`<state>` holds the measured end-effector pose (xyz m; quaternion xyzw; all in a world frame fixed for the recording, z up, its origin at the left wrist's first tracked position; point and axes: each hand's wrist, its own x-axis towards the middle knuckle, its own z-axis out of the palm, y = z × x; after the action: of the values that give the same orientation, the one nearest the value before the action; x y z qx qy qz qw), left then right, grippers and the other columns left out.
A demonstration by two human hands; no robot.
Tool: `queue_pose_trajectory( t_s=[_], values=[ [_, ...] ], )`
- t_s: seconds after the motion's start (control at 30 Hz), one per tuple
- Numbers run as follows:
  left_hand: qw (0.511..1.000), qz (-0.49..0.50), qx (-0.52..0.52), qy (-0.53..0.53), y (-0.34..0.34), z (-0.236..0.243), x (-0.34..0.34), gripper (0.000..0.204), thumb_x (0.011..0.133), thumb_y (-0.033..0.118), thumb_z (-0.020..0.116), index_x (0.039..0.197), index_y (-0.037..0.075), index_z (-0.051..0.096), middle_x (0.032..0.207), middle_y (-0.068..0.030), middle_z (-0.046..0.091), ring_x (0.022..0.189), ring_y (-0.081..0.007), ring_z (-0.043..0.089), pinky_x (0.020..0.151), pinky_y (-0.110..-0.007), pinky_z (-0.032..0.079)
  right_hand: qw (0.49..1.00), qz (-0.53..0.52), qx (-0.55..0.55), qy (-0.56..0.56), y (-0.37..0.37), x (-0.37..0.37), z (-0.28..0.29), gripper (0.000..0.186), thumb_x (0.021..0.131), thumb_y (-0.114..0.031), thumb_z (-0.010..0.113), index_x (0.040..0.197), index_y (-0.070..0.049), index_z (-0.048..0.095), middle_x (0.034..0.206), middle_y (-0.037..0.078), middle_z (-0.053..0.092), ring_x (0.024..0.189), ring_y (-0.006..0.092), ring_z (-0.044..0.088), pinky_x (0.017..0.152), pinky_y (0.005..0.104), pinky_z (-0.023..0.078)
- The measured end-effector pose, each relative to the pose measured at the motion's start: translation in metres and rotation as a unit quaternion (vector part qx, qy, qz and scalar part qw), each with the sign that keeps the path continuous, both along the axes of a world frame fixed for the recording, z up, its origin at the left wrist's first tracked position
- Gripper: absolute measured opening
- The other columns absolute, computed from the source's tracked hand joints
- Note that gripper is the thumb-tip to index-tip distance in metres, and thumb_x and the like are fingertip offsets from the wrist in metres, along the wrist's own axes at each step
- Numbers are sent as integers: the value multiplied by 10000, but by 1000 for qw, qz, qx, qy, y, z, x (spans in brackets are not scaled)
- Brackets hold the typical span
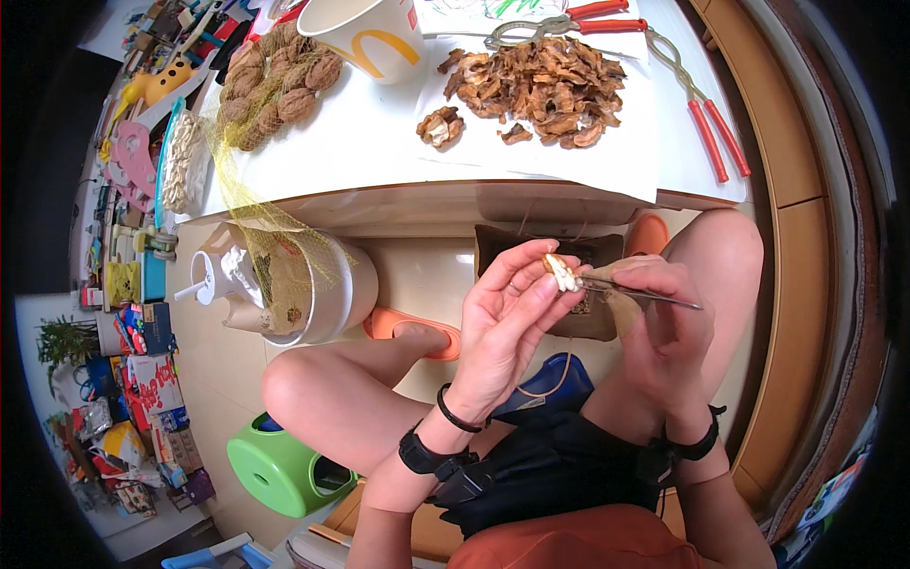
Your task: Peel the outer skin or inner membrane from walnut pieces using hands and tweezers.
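Observation:
My left hand (pixel 512 318) pinches a piece of walnut kernel (pixel 562 273), pale with some brown skin, between thumb and fingers. In my right hand (pixel 664 318) is a pair of thin metal tweezers (pixel 654 295), whose tips touch the kernel. Both hands are above an open brown paper bag (pixel 597 322) between my knees; its contents are partly hidden by my hands. On the white table lies a heap of brown walnut shell pieces (pixel 550 90), with a part-shelled walnut (pixel 440 126) beside it.
Whole walnuts (pixel 284 76) in yellow netting sit at the table's left, near a paper cup (pixel 365 38). Two red-handled nutcrackers (pixel 716 137) (pixel 569 24) lie at the back and right. A white bin (pixel 351 284) and a green stool (pixel 284 465) stand left of my legs.

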<state>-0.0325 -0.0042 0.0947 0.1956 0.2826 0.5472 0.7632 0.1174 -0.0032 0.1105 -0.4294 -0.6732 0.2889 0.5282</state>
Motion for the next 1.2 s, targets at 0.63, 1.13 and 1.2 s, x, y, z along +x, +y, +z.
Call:
queue_pose_trajectory(
  t_s=[0.63, 1.13, 1.2],
  values=[
    [1000, -6, -25, -8, 1, -2, 1, 317, 839, 52, 484, 1140, -23, 421, 1039, -132, 530, 959, -189, 532, 872, -299, 438, 1000, -22, -15, -10, 1, 0, 5, 208, 701, 96, 523, 887, 4, 510, 836, 134, 584, 761, 244, 594, 675, 286, 478],
    [998, -52, -39, -27, 2, -3, -9, 317, 852, 67, 468, 1140, -56, 425, 1060, -131, 510, 978, -202, 527, 870, -281, 423, 994, -40, -96, 30, -3, -10, 5, 132, 753, 24, 505, 883, 8, 527, 809, 128, 588, 732, 245, 601, 650, 282, 477],
    [998, -45, -42, -16, 3, -1, -5, 313, 849, 62, 471, 1137, -54, 430, 1060, -128, 510, 982, -206, 526, 877, -284, 421, 992, -48, -112, -27, -3, -7, 12, 130, 753, 19, 505, 879, 4, 533, 815, 123, 588, 727, 247, 599, 644, 285, 474]
  ],
)
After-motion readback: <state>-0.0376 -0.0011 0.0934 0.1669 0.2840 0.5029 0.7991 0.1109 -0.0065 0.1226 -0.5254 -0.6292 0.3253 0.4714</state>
